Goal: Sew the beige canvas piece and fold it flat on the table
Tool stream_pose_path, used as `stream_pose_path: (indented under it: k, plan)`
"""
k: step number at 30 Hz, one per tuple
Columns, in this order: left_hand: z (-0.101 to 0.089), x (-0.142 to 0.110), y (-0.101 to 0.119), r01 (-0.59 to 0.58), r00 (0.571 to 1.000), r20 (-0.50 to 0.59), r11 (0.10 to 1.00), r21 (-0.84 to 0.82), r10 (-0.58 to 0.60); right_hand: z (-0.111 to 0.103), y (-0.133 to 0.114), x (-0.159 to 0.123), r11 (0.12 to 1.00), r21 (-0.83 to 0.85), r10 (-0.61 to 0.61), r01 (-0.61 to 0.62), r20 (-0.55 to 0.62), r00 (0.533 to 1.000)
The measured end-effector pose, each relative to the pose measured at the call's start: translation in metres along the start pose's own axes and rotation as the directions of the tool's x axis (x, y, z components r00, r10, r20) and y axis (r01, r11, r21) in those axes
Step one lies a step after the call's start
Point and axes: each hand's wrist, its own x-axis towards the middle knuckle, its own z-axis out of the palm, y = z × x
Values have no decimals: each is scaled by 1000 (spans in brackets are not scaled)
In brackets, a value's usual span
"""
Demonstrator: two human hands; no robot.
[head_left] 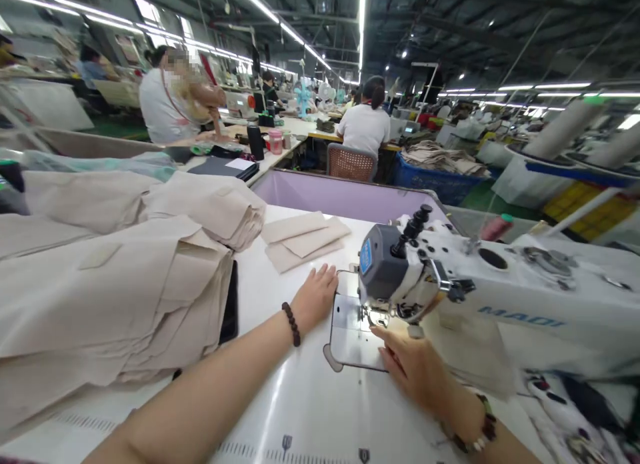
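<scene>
A white sewing machine [500, 297] with a grey head cover stands on the table to the right, its needle area lit. My left hand [316, 296] lies flat on the white tabletop, fingers stretched out together, by the left edge of the shiny metal plate [350, 341]. Under the machine head, my right hand [413, 364] points its index finger at the presser foot [377, 317]; its other visible fingers are apart from it. Neither hand shows anything held. Just beyond my left hand rest several loose beige fabric pieces [306, 237].
Large stacks of beige fabric panels [115, 284] cover the left side. A beige fabric piece [475, 351] lies behind the machine arm. Thread cones [565, 127] stand at right. A lilac-walled bin [340, 194] borders the table's far edge; co-workers [367, 127] sit beyond.
</scene>
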Motion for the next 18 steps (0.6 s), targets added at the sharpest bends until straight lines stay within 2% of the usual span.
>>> stream_pose_path:
  k: [2,3,5,7,9,12,18]
  plan:
    - [-5,-4,3,-39,999,1,999,-24,39,-24,1,-9,996,-61,63,-61,30,998]
    - [-9,-7,5,-64,998,5,997,-39,65,-35,3,-14,988,-86,134,-130,44,990]
    - [-17,-11,10,-110,994,16,992,-66,111,-54,8,-25,939,-160,320,-306,75,944]
    - [-25,-14,14,-156,987,31,984,-83,159,-63,12,-35,871,-230,461,-433,82,883]
    - [-33,-17,19,-199,978,46,975,-96,204,-63,15,-42,827,-258,531,-500,64,845]
    - [-42,-24,26,-258,962,62,962,-93,265,-55,17,-48,792,-245,581,-559,24,813]
    - [-50,-54,35,-325,944,23,939,-111,329,-46,24,-57,797,-46,603,-603,-2,798]
